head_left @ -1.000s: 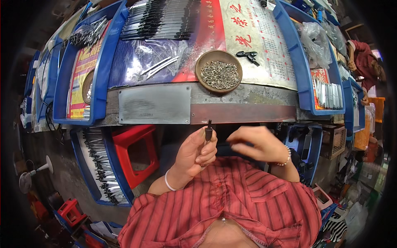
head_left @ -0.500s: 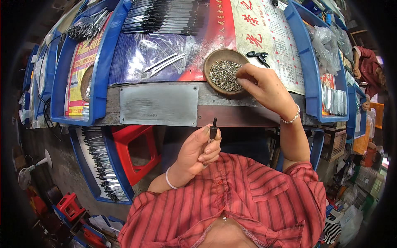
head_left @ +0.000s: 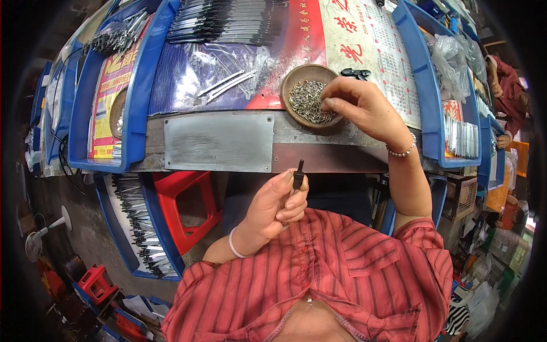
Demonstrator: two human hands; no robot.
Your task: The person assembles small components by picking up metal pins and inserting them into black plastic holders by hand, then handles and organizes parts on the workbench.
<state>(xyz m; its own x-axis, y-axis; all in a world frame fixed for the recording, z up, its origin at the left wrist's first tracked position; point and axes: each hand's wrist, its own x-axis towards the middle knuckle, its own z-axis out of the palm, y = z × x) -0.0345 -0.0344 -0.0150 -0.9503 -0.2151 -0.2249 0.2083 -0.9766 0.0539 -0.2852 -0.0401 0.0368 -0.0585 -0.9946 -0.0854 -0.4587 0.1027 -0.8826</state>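
Near the front of my shirt, my left hand (head_left: 274, 206) is closed around a slim pen-like piece (head_left: 298, 175). Its black collar and thin black tip point up out of my fingers; the rest is hidden in the grip. Over the right side of a round wooden bowl (head_left: 290, 117), my right hand (head_left: 364, 108) is bent with thumb and fingertips pinched together. Many tiny metal pieces (head_left: 307, 100) fill the bowl, silver and brass-coloured. Whether one is between my fingertips is too small to tell. Just behind that hand lie a few black clip-like parts (head_left: 356, 73).
A metal plate (head_left: 219, 143) is screwed to the table's front edge. Several white strips (head_left: 228, 85) lie behind it, with rows of black-ended pens (head_left: 228, 23) farther back. Blue trays (head_left: 134, 137) flank the workspace. A red stool (head_left: 188, 211) stands below left; another person (head_left: 507, 91) sits far right.
My left hand has shifted slightly right with the pen-like piece. My right hand's fingertips have drawn slightly left over the bowl and closed into a tighter pinch.
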